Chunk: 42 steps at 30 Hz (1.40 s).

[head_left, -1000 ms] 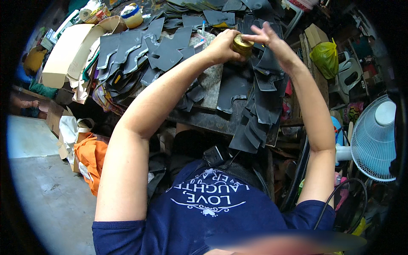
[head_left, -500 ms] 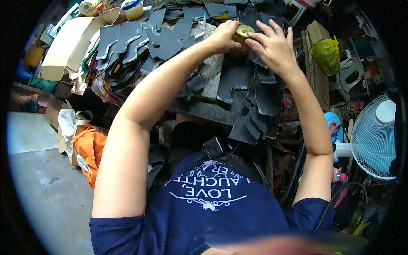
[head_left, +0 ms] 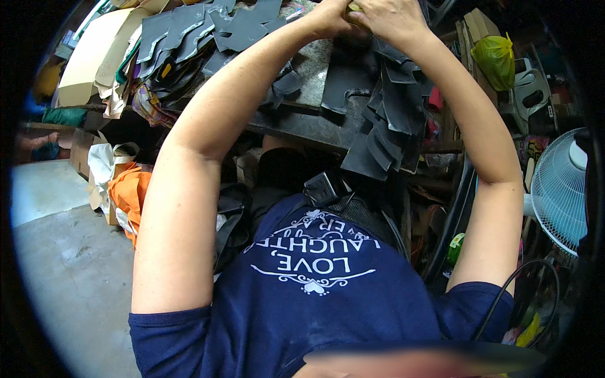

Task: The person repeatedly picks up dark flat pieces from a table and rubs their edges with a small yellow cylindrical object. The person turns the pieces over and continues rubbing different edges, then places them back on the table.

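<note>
At the top edge, both hands meet around a small round yellow-green thing [head_left: 355, 8], mostly covered; I cannot make out its kind. My left hand [head_left: 330, 19] is closed on its left side, thumb toward it. From the right, my right hand [head_left: 392, 20] closes over it, its fingertips partly cut off by the frame edge. Just below the hands lies a dark cut sheet piece [head_left: 345, 88] with a notched edge, on the worktable. More dark cut pieces [head_left: 402, 104] overlap in a stack beneath my right wrist.
Piles of dark cut pieces [head_left: 179, 31] cover the table's left part, beside a cream cardboard sheet [head_left: 94, 60]. On the right stand a white fan [head_left: 561, 195], a yellow-green plastic bag [head_left: 495, 60] and a grey plastic chair [head_left: 532, 94]. An orange cloth bag [head_left: 129, 192] sits low at left.
The view has shifted, so table and hands sit higher in the picture. My right hand's fingers, spread before, have come in around the round thing, and its elbow has swung outward.
</note>
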Tool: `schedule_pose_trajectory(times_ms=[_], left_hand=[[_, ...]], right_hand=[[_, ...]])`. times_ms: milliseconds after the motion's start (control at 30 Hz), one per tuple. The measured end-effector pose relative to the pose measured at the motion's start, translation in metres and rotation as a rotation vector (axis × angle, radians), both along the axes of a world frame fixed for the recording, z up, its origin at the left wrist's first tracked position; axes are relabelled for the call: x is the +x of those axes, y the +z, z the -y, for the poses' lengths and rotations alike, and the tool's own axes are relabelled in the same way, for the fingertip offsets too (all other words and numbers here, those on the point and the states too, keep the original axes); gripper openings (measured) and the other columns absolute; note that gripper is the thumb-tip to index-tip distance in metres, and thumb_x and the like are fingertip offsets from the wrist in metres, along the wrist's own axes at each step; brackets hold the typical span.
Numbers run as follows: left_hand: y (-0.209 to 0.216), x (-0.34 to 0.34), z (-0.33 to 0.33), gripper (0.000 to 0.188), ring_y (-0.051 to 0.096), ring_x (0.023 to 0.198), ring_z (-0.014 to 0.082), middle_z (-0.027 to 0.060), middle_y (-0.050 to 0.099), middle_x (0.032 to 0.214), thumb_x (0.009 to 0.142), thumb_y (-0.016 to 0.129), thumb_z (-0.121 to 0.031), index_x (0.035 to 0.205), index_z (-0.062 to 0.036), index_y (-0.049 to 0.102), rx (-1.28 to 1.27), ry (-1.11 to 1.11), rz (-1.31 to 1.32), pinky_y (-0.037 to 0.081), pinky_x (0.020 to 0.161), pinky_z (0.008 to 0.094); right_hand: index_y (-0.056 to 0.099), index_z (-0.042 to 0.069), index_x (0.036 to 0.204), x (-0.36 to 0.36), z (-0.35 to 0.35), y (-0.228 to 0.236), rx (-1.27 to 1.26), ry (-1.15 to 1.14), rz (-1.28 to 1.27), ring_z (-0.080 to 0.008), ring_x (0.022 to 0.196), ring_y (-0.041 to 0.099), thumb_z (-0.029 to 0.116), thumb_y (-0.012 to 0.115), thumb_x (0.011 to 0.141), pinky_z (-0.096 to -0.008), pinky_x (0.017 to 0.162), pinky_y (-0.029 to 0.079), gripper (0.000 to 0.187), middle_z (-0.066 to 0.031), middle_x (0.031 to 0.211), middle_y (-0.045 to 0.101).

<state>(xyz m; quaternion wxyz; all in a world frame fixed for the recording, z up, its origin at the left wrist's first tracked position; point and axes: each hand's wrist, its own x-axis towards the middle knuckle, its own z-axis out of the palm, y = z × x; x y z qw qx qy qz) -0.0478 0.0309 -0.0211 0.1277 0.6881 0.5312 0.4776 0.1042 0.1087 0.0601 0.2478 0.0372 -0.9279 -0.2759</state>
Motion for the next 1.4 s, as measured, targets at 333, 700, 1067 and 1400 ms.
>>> schedule_pose_trajectory(times_ms=[333, 700, 1067, 1400], left_hand=[[-0.004, -0.006, 0.002, 0.089, 0.052, 0.122, 0.0361, 0.0236, 0.054, 0.130, 0.060, 0.083, -0.027, 0.137, -0.0034, 0.045, -0.145, 0.375, -0.164, 0.044, 0.102, 0.0394], [0.100, 0.005, 0.135, 0.112, 0.048, 0.124, 0.0432, 0.0330, 0.051, 0.129, 0.060, 0.087, -0.042, 0.138, 0.0151, 0.032, 0.032, 0.589, -0.646, 0.039, 0.106, 0.0436], [0.126, 0.028, 0.282, 0.099, 0.050, 0.121, 0.0407, 0.0299, 0.052, 0.127, 0.064, 0.083, -0.037, 0.135, 0.0125, 0.036, -0.312, 0.708, -0.674, 0.040, 0.105, 0.0424], [0.093, 0.031, 0.321, 0.086, 0.052, 0.118, 0.0385, 0.0271, 0.054, 0.126, 0.067, 0.080, -0.033, 0.131, 0.0102, 0.041, -0.513, 0.779, -0.643, 0.041, 0.103, 0.0413]], right_hand=[[0.072, 0.016, 0.106, 0.086, 0.016, 0.017, -0.330, -0.026, -0.020, -0.0309, 0.124, 0.051, 0.038, 0.067, 0.084, -0.0698, 0.107, 0.020, 0.032, -0.0071, 0.134, 0.057], [0.047, 0.001, 0.136, 0.196, 0.019, -0.032, -1.246, 0.049, -0.516, -0.0173, 0.117, 0.057, 0.024, 0.055, 0.101, -0.0311, 0.105, 0.038, 0.043, -0.0138, 0.124, 0.064], [0.038, 0.000, 0.143, 0.202, 0.047, -0.049, -1.441, 0.132, -0.567, -0.0189, 0.117, 0.057, 0.023, 0.055, 0.101, -0.0327, 0.104, 0.039, 0.050, -0.0170, 0.124, 0.062], [0.037, 0.000, 0.143, 0.228, 0.060, -0.052, -1.402, 0.061, -0.585, -0.0215, 0.117, 0.057, 0.027, 0.055, 0.100, -0.0349, 0.106, 0.036, 0.053, -0.0185, 0.123, 0.062]])
